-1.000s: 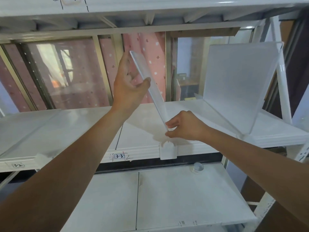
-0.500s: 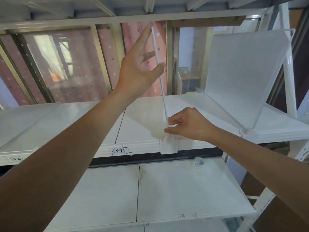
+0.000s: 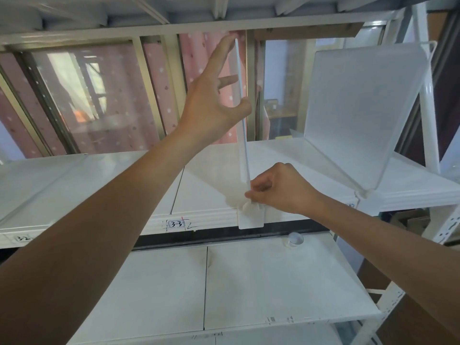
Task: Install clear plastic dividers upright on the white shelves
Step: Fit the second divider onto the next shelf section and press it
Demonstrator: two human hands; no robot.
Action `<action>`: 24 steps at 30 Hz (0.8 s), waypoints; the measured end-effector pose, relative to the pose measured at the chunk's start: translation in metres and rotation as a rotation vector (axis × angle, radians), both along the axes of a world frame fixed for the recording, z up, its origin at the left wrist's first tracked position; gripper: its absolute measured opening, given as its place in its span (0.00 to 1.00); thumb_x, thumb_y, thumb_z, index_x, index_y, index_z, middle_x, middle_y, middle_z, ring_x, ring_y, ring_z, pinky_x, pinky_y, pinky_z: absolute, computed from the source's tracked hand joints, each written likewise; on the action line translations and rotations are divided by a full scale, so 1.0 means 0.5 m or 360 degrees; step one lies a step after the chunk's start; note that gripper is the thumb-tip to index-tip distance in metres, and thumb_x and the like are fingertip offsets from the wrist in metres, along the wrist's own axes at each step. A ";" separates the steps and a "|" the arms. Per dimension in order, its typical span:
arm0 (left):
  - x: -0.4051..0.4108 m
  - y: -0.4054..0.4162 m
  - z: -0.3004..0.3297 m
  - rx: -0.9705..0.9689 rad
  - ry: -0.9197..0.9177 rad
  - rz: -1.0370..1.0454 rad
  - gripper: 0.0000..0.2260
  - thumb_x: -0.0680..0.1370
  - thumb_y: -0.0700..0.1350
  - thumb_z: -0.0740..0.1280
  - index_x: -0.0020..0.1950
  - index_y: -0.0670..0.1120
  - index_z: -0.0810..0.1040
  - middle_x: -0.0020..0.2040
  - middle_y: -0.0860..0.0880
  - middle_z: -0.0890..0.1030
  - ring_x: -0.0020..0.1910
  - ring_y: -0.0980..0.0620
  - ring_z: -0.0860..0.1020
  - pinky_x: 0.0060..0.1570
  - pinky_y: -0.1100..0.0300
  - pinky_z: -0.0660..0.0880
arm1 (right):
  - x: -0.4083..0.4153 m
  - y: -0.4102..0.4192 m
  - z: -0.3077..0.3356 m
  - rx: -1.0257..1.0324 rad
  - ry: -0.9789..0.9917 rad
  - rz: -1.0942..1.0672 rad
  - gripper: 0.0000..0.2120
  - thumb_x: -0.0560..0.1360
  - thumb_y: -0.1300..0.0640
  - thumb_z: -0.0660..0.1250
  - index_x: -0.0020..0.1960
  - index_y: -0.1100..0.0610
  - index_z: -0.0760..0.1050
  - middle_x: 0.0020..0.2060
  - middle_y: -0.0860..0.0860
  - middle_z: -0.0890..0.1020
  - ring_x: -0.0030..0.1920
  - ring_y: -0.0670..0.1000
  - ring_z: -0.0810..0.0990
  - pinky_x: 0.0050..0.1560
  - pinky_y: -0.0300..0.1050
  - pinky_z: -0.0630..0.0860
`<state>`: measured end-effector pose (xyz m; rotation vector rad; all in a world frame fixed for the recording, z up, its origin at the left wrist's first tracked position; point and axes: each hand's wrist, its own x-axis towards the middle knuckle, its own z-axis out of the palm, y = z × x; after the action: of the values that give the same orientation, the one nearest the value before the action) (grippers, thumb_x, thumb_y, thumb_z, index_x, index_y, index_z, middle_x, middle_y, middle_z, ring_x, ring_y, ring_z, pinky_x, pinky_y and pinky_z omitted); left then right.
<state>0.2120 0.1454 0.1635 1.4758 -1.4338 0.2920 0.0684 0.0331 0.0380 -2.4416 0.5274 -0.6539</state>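
Observation:
A clear plastic divider (image 3: 242, 125) stands almost upright, edge-on to me, on the middle white shelf (image 3: 204, 190). My left hand (image 3: 214, 100) braces its upper part, thumb on the near side and fingers spread along the far face. My right hand (image 3: 278, 188) pinches the divider's lower front corner just above the white clip (image 3: 250, 216) on the shelf's front lip. A second divider (image 3: 361, 113) stands installed to the right, its foot in a clip (image 3: 364, 194).
The lower white shelf (image 3: 224, 282) carries a small clear round cap (image 3: 295, 238). Labels "3-3" (image 3: 176, 224) and "3-2" (image 3: 23, 238) mark the front lip. An upper shelf underside (image 3: 224, 11) is overhead, windows and pink curtain behind, white uprights (image 3: 428, 95) at right.
The divider swung from leaning left to nearly upright. My left hand rose and opened along its face. My right hand stayed at the lower front corner by the clip.

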 end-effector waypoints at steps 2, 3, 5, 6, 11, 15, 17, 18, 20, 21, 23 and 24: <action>-0.002 0.000 0.003 0.0016 -0.0077 0.0039 0.42 0.73 0.47 0.74 0.83 0.57 0.57 0.81 0.60 0.63 0.62 0.64 0.78 0.70 0.53 0.74 | -0.002 0.010 -0.001 -0.0069 -0.0013 -0.0004 0.11 0.73 0.56 0.74 0.38 0.63 0.84 0.32 0.58 0.85 0.36 0.53 0.83 0.39 0.37 0.76; -0.002 -0.002 0.005 0.0022 -0.0105 0.0052 0.42 0.73 0.48 0.74 0.83 0.57 0.57 0.80 0.61 0.63 0.62 0.64 0.78 0.69 0.53 0.74 | -0.003 0.014 -0.002 -0.0086 -0.0030 -0.0012 0.10 0.73 0.57 0.74 0.37 0.63 0.84 0.31 0.58 0.84 0.35 0.54 0.82 0.38 0.34 0.76; -0.001 -0.003 0.005 0.0027 -0.0138 0.0077 0.42 0.73 0.48 0.74 0.82 0.58 0.57 0.80 0.61 0.63 0.60 0.66 0.78 0.68 0.53 0.75 | -0.001 0.020 -0.004 -0.0101 -0.0066 -0.0025 0.10 0.72 0.58 0.73 0.35 0.62 0.84 0.29 0.58 0.83 0.32 0.54 0.80 0.34 0.32 0.73; 0.000 -0.005 0.004 0.0026 -0.0151 0.0089 0.42 0.72 0.48 0.74 0.82 0.58 0.57 0.80 0.60 0.63 0.59 0.69 0.77 0.67 0.54 0.76 | 0.000 0.023 -0.006 -0.0108 -0.0083 -0.0036 0.10 0.72 0.59 0.73 0.34 0.62 0.84 0.28 0.58 0.82 0.30 0.54 0.79 0.32 0.32 0.72; 0.009 -0.010 0.006 -0.0007 -0.0218 0.0135 0.43 0.70 0.49 0.75 0.82 0.56 0.58 0.79 0.60 0.65 0.55 0.74 0.76 0.62 0.54 0.79 | -0.001 0.031 -0.018 -0.0132 -0.0193 -0.0062 0.10 0.71 0.60 0.73 0.31 0.59 0.83 0.24 0.53 0.81 0.26 0.50 0.75 0.32 0.34 0.72; 0.010 -0.012 0.013 -0.0018 -0.0227 0.0107 0.42 0.68 0.47 0.75 0.80 0.56 0.61 0.77 0.60 0.67 0.58 0.67 0.78 0.53 0.49 0.83 | -0.002 0.034 -0.027 -0.0181 -0.0262 -0.0075 0.07 0.71 0.59 0.75 0.34 0.57 0.84 0.26 0.48 0.83 0.32 0.44 0.81 0.35 0.27 0.71; 0.012 -0.012 0.013 -0.0024 -0.0237 0.0102 0.43 0.68 0.47 0.75 0.80 0.55 0.61 0.77 0.58 0.66 0.59 0.65 0.78 0.49 0.54 0.84 | 0.000 0.036 -0.035 -0.0196 -0.0283 -0.0107 0.06 0.70 0.58 0.75 0.35 0.58 0.83 0.28 0.48 0.84 0.33 0.46 0.82 0.37 0.26 0.73; 0.014 -0.012 0.014 -0.0027 -0.0245 0.0095 0.43 0.68 0.46 0.76 0.80 0.54 0.61 0.78 0.57 0.66 0.59 0.63 0.78 0.46 0.57 0.85 | 0.001 0.036 -0.040 -0.0199 -0.0303 -0.0118 0.06 0.70 0.58 0.75 0.36 0.58 0.83 0.28 0.48 0.84 0.33 0.46 0.82 0.38 0.27 0.73; 0.018 -0.013 0.016 -0.0033 -0.0270 0.0080 0.42 0.69 0.46 0.76 0.80 0.53 0.62 0.78 0.55 0.66 0.59 0.60 0.78 0.40 0.62 0.84 | 0.004 0.037 -0.049 -0.0211 -0.0349 -0.0126 0.06 0.70 0.58 0.75 0.35 0.57 0.81 0.29 0.47 0.84 0.32 0.45 0.83 0.37 0.30 0.76; 0.019 -0.013 0.017 -0.0035 -0.0280 0.0079 0.42 0.69 0.46 0.76 0.80 0.53 0.62 0.77 0.55 0.66 0.59 0.59 0.78 0.39 0.63 0.83 | 0.006 0.037 -0.052 -0.0212 -0.0364 -0.0121 0.07 0.70 0.58 0.75 0.35 0.57 0.80 0.29 0.47 0.83 0.33 0.44 0.83 0.38 0.34 0.78; 0.022 -0.015 0.017 -0.0041 -0.0275 0.0068 0.43 0.69 0.45 0.76 0.80 0.53 0.61 0.78 0.55 0.66 0.60 0.59 0.78 0.39 0.64 0.83 | 0.006 0.038 -0.058 -0.0209 -0.0400 -0.0108 0.08 0.70 0.58 0.74 0.34 0.54 0.77 0.30 0.46 0.83 0.34 0.44 0.83 0.39 0.41 0.81; 0.022 -0.017 0.017 -0.0036 -0.0270 0.0058 0.43 0.69 0.45 0.76 0.81 0.53 0.60 0.78 0.54 0.65 0.61 0.58 0.78 0.40 0.64 0.83 | 0.007 0.039 -0.060 -0.0214 -0.0420 -0.0101 0.08 0.70 0.59 0.74 0.35 0.54 0.76 0.29 0.46 0.82 0.34 0.45 0.84 0.39 0.44 0.82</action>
<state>0.2229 0.1370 0.1719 1.4887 -1.5338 0.4640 0.0718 0.0525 0.0078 -2.4173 0.4680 -1.0504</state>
